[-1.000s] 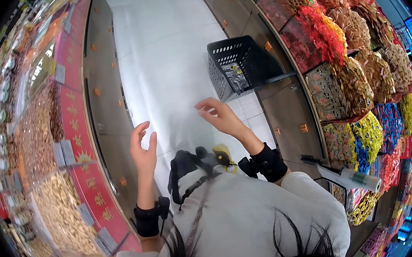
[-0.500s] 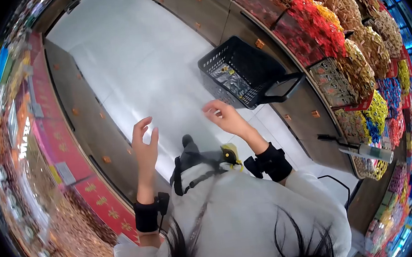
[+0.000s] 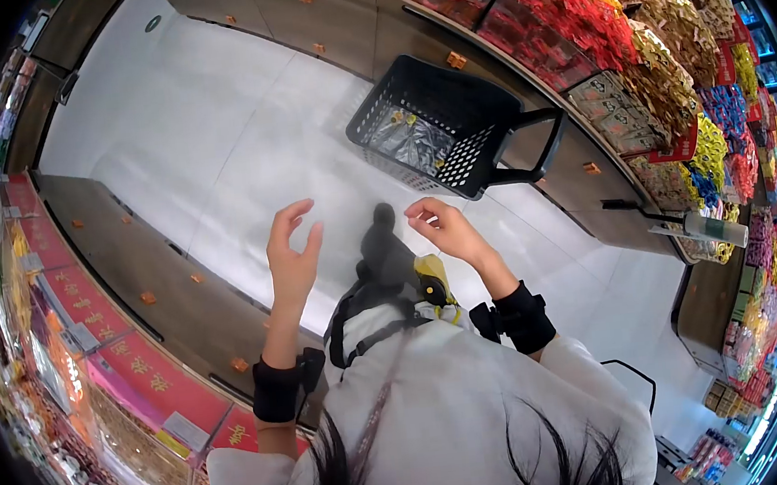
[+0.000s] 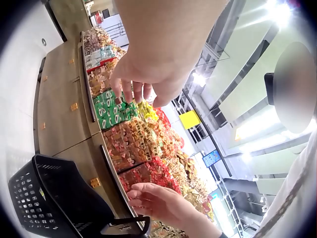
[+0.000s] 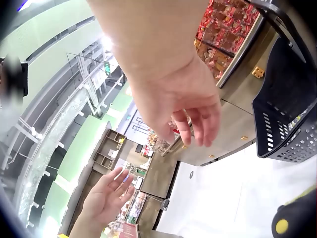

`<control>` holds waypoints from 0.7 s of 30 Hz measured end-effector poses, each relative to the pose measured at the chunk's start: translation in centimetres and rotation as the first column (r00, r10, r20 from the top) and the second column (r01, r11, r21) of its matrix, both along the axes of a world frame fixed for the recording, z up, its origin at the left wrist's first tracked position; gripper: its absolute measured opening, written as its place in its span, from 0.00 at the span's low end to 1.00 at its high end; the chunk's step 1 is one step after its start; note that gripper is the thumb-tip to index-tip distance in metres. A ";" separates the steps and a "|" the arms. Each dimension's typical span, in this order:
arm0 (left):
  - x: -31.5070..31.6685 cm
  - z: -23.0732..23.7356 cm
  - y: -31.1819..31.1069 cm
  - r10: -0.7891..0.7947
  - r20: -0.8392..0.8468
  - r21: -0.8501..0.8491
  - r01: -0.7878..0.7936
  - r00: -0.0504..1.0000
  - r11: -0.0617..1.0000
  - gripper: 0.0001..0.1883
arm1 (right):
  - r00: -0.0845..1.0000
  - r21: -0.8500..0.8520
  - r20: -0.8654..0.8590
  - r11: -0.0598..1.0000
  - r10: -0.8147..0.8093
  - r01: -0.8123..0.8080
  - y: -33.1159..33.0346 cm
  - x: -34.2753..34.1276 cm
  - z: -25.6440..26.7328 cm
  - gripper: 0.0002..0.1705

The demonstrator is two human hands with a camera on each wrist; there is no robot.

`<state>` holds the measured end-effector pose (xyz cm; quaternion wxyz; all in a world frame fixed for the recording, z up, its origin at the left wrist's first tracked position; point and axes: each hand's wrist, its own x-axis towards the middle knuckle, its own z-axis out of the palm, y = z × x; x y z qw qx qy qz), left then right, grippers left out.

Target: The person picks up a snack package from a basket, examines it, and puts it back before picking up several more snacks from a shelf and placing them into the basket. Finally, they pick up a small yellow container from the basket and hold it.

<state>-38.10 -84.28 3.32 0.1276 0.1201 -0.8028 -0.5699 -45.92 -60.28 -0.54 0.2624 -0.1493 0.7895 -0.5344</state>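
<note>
In the head view the left hand (image 3: 293, 256) is raised before the body, fingers relaxed and slightly bent, touching nothing. Across from it the right hand (image 3: 451, 233) hovers with loosely bent fingers, also holding nothing. A black basket (image 3: 371, 155) with clear packets (image 3: 411, 139) inside stands on the floor beyond the right hand, apart from it. The left wrist view has the left hand (image 4: 148, 74) at the top and the right hand (image 4: 166, 203) below. In the right wrist view, the right hand (image 5: 185, 104) hangs near the basket (image 5: 285, 119), a gap between them.
Candy shelves (image 3: 564, 20) with dark wooden fronts line the right side. On the left runs another counter with red signs (image 3: 153, 373). Pale floor (image 3: 210, 138) lies between them. A clear roll (image 3: 715, 230) sticks out from the right counter's edge.
The view has turned, so the aisle slants and more floor shows at the lower right. The basket appears further left, its handle swung into view. Both hands keep nearly the same pose.
</note>
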 end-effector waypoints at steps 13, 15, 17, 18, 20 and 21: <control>-13.3 0.4 0.4 -0.087 0.014 -0.080 0.088 0.996 0.993 0.14 | 0.939 -0.017 -0.077 0.942 -0.336 0.336 5.3 -12.8 -3.9 0.10; -15.2 0.4 0.6 -0.078 0.024 -0.059 0.079 0.997 0.995 0.14 | 0.934 0.020 -0.013 0.934 -0.356 0.357 6.4 -13.8 -4.4 0.10; -16.7 0.4 0.8 -0.087 0.035 -0.044 0.088 0.996 0.995 0.14 | 0.922 0.064 -0.028 0.920 -0.385 0.386 7.0 -14.2 -5.1 0.10; -17.5 0.4 0.9 -0.099 0.039 -0.039 0.101 0.994 0.994 0.14 | 0.920 0.094 -0.028 0.915 -0.392 0.393 7.3 -14.4 -5.2 0.10; -18.7 0.1 1.3 -0.124 0.044 -0.028 0.125 0.991 0.992 0.14 | 0.912 0.114 -0.041 0.905 -0.407 0.409 7.9 -14.8 -5.8 0.10; -19.3 -0.1 1.5 -0.138 0.049 -0.022 0.139 0.989 0.990 0.14 | 0.907 0.104 -0.052 0.901 -0.418 0.421 8.2 -15.0 -6.0 0.10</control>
